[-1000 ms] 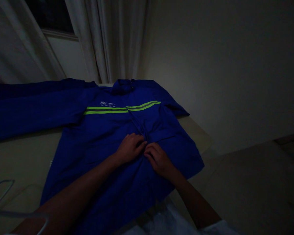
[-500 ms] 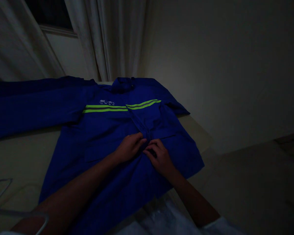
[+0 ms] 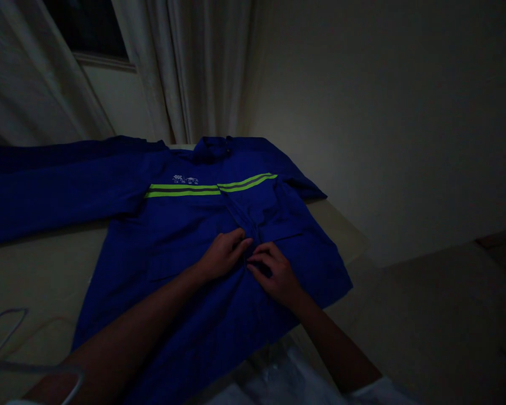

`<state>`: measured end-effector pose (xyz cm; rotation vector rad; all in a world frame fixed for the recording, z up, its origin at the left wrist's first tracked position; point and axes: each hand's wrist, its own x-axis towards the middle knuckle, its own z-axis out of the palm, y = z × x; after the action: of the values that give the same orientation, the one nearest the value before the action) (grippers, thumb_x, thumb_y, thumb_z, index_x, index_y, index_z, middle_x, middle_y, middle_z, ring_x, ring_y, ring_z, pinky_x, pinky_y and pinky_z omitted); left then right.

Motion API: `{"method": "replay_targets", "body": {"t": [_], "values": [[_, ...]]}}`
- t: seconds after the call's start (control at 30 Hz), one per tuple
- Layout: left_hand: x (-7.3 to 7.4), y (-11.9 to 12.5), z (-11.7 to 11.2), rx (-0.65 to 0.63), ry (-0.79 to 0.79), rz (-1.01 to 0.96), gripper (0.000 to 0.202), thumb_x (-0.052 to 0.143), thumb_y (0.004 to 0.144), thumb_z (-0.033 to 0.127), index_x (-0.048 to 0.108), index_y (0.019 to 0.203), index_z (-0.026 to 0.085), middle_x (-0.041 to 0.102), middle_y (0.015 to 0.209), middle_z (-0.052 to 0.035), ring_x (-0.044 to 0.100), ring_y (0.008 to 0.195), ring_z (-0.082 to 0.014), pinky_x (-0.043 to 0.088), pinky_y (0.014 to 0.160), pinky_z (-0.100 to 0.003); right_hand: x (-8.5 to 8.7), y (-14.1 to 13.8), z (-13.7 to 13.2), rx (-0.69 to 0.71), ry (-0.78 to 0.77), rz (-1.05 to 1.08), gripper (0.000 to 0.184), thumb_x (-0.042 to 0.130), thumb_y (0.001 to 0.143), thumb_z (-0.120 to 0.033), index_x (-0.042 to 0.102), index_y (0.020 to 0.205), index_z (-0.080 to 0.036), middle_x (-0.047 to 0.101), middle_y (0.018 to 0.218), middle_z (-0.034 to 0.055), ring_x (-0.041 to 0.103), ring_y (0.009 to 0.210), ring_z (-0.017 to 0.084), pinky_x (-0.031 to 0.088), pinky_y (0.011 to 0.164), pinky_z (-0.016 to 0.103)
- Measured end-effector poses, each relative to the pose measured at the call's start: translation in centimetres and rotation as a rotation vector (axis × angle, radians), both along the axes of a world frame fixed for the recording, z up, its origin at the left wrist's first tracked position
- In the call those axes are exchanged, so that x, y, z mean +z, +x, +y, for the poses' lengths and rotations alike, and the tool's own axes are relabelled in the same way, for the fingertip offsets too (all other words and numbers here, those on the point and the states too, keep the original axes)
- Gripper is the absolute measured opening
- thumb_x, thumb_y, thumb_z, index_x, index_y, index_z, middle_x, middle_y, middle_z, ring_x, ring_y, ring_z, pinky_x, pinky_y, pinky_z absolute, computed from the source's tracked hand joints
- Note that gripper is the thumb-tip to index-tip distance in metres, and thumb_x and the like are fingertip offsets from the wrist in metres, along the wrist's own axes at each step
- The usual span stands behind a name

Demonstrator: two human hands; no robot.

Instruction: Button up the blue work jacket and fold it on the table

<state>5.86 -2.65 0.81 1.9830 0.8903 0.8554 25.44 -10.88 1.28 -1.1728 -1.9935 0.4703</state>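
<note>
A blue work jacket (image 3: 185, 225) lies spread face up, with its collar at the far end and a green and grey reflective stripe (image 3: 185, 190) across the chest. At the jacket's front opening, my left hand (image 3: 225, 251) is closed, pinching the front edge. Close beside it, my right hand (image 3: 275, 271) has its thumb and fingers curled at the same opening, pinching the fabric there. The cloth bunches into folds just above both hands. Dim light hides any small fastener between the fingertips.
The jacket rests on a pale table (image 3: 37, 281). White wire hangers (image 3: 8, 332) lie at the lower left. Curtains (image 3: 194, 67) hang behind, and a plain wall (image 3: 383, 124) stands at the right. Clear plastic (image 3: 274, 377) shows at the near edge.
The view has shifted very slightly. My right fingers have moved a little at the opening; my left hand stays in place on the jacket.
</note>
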Motion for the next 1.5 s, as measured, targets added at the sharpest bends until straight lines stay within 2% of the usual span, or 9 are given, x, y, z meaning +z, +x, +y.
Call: {"method": "replay_targets", "body": {"t": [0.27, 0.43, 0.7, 0.8, 0.97, 1.13, 1.27, 1.37, 1.5], "values": [[-0.1, 0.0, -0.1, -0.01, 0.019, 0.065, 0.035, 0.046, 0.105, 0.044, 0.042, 0.076, 0.023, 0.047, 0.063, 0.0065, 0.046, 0.057, -0.0125, 0.028, 0.057, -0.028, 0.0, -0.1, 0.2, 0.023, -0.01, -0.058, 0.012, 0.056, 0.104, -0.02, 0.067, 0.108, -0.022, 0.062, 0.112, 0.0099, 0.065, 0.106, 0.022, 0.056, 0.092, 0.038], [-0.3, 0.3, -0.3, 0.017, 0.077, 0.109, 0.033, 0.047, 0.105, 0.039, 0.041, 0.076, 0.024, 0.051, 0.068, 0.004, 0.05, 0.062, -0.0147, 0.031, 0.06, -0.029, 0.2, -0.1, 0.8, 0.064, -0.103, 0.014, 0.01, 0.059, 0.103, -0.019, 0.069, 0.101, -0.021, 0.062, 0.108, 0.0073, 0.064, 0.101, 0.019, 0.055, 0.09, 0.034], [-0.5, 0.3, -0.4, 0.063, 0.158, 0.17, 0.029, 0.048, 0.105, 0.034, 0.045, 0.077, 0.024, 0.056, 0.073, 0.0012, 0.055, 0.067, -0.0171, 0.034, 0.064, -0.03, 0.2, -0.1, 1.1, 0.006, -0.21, 0.075, 0.008, 0.069, 0.098, -0.022, 0.073, 0.09, -0.021, 0.063, 0.102, 0.0044, 0.063, 0.09, 0.017, 0.053, 0.08, 0.031], [-0.3, 0.6, -0.6, 0.085, 0.117, 0.175, 0.031, 0.046, 0.105, 0.037, 0.044, 0.077, 0.025, 0.056, 0.07, 0.0015, 0.055, 0.063, -0.0172, 0.031, 0.061, -0.03, 0.1, 0.0, 1.2, 0.038, -0.212, 0.069, 0.008, 0.067, 0.099, -0.02, 0.073, 0.092, -0.021, 0.062, 0.104, 0.0048, 0.063, 0.093, 0.017, 0.054, 0.084, 0.031], [0.5, 1.6, -1.4, 0.248, -0.011, 0.232, 0.031, 0.047, 0.104, 0.037, 0.043, 0.075, 0.026, 0.054, 0.061, 0.0024, 0.054, 0.056, -0.0183, 0.026, 0.057, -0.032, 0.0, 0.3, 1.5, 0.087, -0.189, 0.069, 0.008, 0.065, 0.099, -0.02, 0.072, 0.097, -0.022, 0.063, 0.109, 0.0061, 0.063, 0.097, 0.019, 0.055, 0.088, 0.034], [0.8, 1.7, -1.8, 0.223, 0.054, 0.077, 0.03, 0.048, 0.102, 0.04, 0.046, 0.077, 0.024, 0.053, 0.064, 0.0033, 0.053, 0.059, -0.0156, 0.031, 0.059, -0.029, 0.3, 0.3, 1.0, 0.002, -0.158, 0.116, 0.01, 0.069, 0.098, -0.028, 0.075, 0.092, -0.023, 0.063, 0.104, 0.0057, 0.063, 0.093, 0.019, 0.055, 0.082, 0.033], [0.6, 1.4, -1.6, 0.167, -0.024, -0.073, 0.034, 0.05, 0.102, 0.046, 0.05, 0.078, 0.022, 0.046, 0.06, 0.0069, 0.045, 0.055, -0.0119, 0.031, 0.056, -0.026, 0.2, 0.1, 0.6, -0.129, -0.14, 0.203, 0.011, 0.08, 0.09, -0.032, 0.075, 0.089, -0.022, 0.061, 0.104, 0.005, 0.063, 0.083, 0.017, 0.055, 0.071, 0.03], [0.4, 1.2, -1.5, 0.162, -0.061, -0.102, 0.036, 0.052, 0.101, 0.048, 0.052, 0.078, 0.022, 0.047, 0.061, 0.0068, 0.044, 0.056, -0.0113, 0.031, 0.056, -0.026, 0.0, 0.1, 0.7, -0.179, -0.174, 0.229, 0.019, 0.085, 0.086, -0.035, 0.072, 0.086, -0.022, 0.06, 0.103, 0.0042, 0.059, 0.073, 0.014, 0.053, 0.063, 0.028], [0.2, 1.2, -1.6, 0.153, -0.074, -0.11, 0.037, 0.052, 0.101, 0.05, 0.053, 0.077, 0.021, 0.047, 0.062, 0.0065, 0.044, 0.058, -0.0116, 0.031, 0.056, -0.026, 0.0, 0.2, 0.9, -0.188, -0.19, 0.233, 0.023, 0.086, 0.085, -0.035, 0.067, 0.088, -0.021, 0.059, 0.102, 0.0041, 0.059, 0.076, 0.015, 0.052, 0.064, 0.028]]}}
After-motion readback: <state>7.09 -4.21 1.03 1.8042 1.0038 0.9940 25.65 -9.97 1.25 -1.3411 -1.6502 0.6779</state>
